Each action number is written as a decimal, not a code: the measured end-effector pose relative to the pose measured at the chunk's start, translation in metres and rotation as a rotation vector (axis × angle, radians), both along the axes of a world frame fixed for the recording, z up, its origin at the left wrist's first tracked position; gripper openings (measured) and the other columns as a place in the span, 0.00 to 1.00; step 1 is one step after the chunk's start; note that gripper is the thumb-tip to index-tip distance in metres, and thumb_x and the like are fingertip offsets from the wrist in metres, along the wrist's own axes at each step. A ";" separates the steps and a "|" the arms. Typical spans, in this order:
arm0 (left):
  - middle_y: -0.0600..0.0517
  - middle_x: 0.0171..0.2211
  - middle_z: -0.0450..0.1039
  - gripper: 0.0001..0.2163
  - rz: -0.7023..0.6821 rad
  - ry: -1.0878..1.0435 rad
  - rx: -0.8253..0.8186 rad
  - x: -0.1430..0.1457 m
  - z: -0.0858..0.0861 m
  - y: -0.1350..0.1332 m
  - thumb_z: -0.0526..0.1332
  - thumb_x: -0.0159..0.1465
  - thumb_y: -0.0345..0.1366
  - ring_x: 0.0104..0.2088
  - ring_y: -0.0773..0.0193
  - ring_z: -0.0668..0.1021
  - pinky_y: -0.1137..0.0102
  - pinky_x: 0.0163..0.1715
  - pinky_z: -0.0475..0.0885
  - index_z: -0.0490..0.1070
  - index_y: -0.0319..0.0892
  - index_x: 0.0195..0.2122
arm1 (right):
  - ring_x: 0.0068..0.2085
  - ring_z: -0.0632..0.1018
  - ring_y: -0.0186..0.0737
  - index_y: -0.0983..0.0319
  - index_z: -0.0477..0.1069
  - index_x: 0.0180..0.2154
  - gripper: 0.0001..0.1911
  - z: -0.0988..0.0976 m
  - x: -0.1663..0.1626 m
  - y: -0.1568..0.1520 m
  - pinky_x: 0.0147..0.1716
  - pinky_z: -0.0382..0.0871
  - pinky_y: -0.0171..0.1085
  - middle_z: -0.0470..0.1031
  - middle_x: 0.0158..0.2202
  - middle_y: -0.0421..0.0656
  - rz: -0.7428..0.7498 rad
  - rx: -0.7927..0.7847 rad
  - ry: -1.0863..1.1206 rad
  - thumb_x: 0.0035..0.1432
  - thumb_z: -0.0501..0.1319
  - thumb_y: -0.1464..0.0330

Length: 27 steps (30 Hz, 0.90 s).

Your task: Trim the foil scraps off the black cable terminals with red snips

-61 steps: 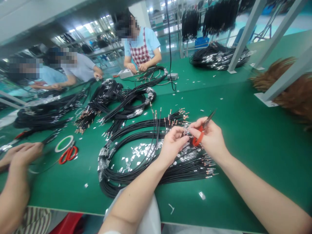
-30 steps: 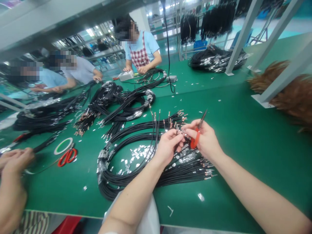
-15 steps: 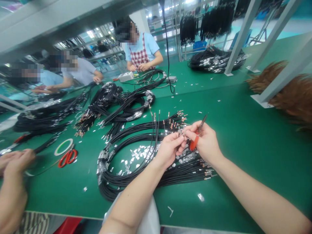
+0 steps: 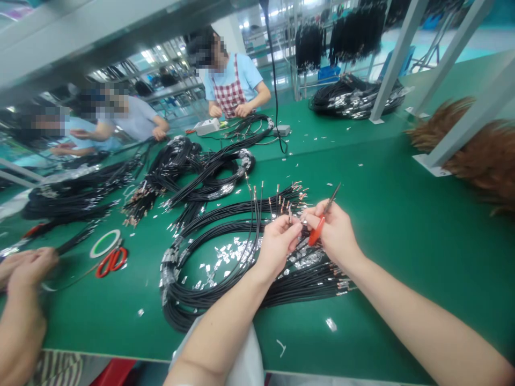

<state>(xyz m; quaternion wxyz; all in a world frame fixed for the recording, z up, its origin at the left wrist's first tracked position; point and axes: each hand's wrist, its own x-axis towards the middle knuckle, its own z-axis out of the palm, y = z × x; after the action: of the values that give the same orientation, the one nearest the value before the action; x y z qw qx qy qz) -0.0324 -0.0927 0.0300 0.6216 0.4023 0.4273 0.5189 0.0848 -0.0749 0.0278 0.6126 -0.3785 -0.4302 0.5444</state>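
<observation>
In the head view, my left hand (image 4: 280,236) is closed in a pinch on a thin black cable, whose end pokes up by the fingertips. My right hand (image 4: 335,228) has red-handled scissors (image 4: 316,231) tucked in it, blades pointing up and away. Its thumb and forefinger meet close to the left fingertips; any small piece between them is too small to make out. Beneath both hands lies a looped bundle of black cables (image 4: 189,289) with bared copper-coloured ends. Silver foil scraps (image 4: 235,252) are scattered inside the loop.
Red-handled scissors (image 4: 111,261) and a tape roll (image 4: 105,243) lie left, near a neighbour's hands (image 4: 32,265). More cable coils (image 4: 225,171) are behind. Metal posts (image 4: 462,128) and a brown bristly bundle (image 4: 475,150) stand right. A co-worker (image 4: 231,80) in a checked apron sits across.
My fingertips have drawn slightly apart, and the scissors in my right hand have tilted and shifted a little left. Across the table, a co-worker has raised a hand.
</observation>
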 end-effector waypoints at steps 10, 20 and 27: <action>0.60 0.19 0.59 0.12 -0.082 -0.158 -0.054 -0.023 0.020 0.010 0.65 0.53 0.39 0.13 0.80 0.57 0.80 0.12 0.45 0.64 0.38 0.29 | 0.20 0.64 0.31 0.60 0.62 0.25 0.14 0.005 0.026 0.004 0.21 0.54 0.32 0.64 0.18 0.35 0.206 0.166 -0.910 0.47 0.64 0.59; 0.59 0.19 0.59 0.12 -0.263 -0.231 -0.158 -0.023 0.015 0.011 0.65 0.54 0.38 0.12 0.82 0.55 0.81 0.10 0.44 0.62 0.37 0.26 | 0.19 0.63 0.33 0.59 0.58 0.23 0.20 0.012 0.025 -0.003 0.21 0.50 0.32 0.63 0.17 0.37 0.210 0.298 -1.246 0.49 0.60 0.50; 0.59 0.19 0.59 0.14 -0.306 -0.241 -0.195 -0.023 0.013 0.012 0.66 0.53 0.38 0.12 0.82 0.55 0.82 0.10 0.44 0.60 0.38 0.25 | 0.20 0.65 0.34 0.59 0.60 0.24 0.19 0.014 0.025 -0.004 0.22 0.52 0.33 0.67 0.19 0.39 0.236 0.295 -1.297 0.49 0.60 0.52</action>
<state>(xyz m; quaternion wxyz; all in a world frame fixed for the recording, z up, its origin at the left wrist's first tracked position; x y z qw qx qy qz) -0.0552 -0.0805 0.0431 0.7757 0.3356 0.3319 0.4190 0.1095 -0.0794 0.0420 0.2119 -0.4916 -0.8192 0.2058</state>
